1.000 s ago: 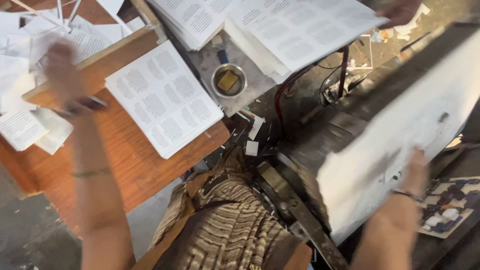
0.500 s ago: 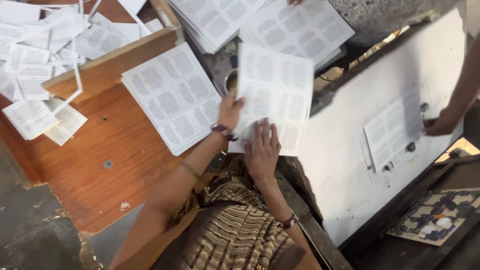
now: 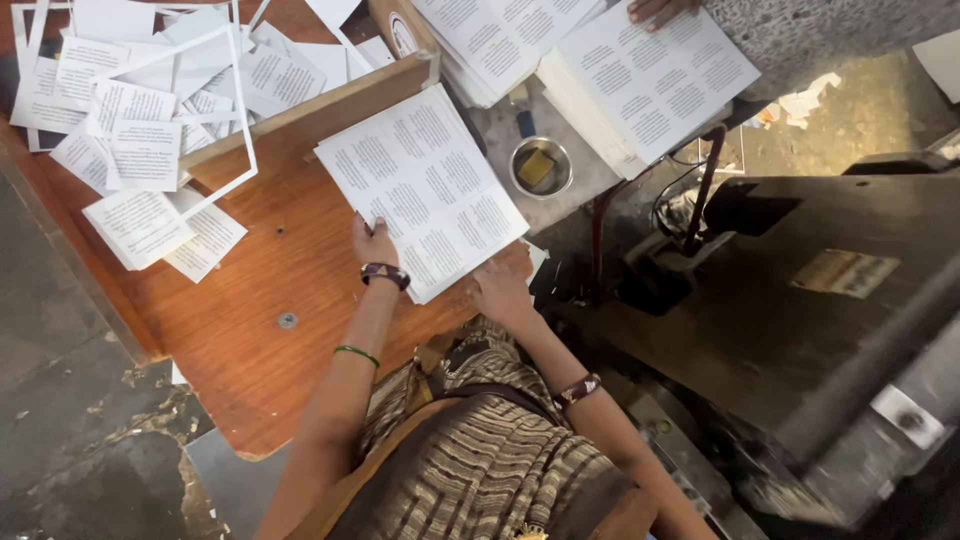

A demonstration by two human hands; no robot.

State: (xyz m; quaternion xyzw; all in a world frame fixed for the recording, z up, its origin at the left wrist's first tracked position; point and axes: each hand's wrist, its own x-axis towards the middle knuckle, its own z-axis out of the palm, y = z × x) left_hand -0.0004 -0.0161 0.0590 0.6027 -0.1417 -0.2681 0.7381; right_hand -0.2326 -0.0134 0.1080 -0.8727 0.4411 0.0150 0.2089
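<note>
A stack of printed sheets (image 3: 420, 190) lies on the wooden table (image 3: 250, 340), tilted toward a wooden rail. My left hand (image 3: 375, 243) pinches the stack's left edge; a dark bracelet and a green bangle ring that arm. My right hand (image 3: 500, 290) rests flat, fingers apart, at the stack's near corner. My striped garment fills the bottom middle of the view.
A small metal bowl (image 3: 540, 167) with a yellow pad stands beyond the stack. A dark machine (image 3: 800, 300) with cables fills the right. Cut paper pieces and white trim frames (image 3: 150, 130) cover the upper left. Another person's hand (image 3: 660, 10) rests on more printed sheets (image 3: 650, 80).
Half a second ago both my hands held a printed sheet up by the machine's white plate. Now the sheet lies on the table stack, and the plate has swung away.
</note>
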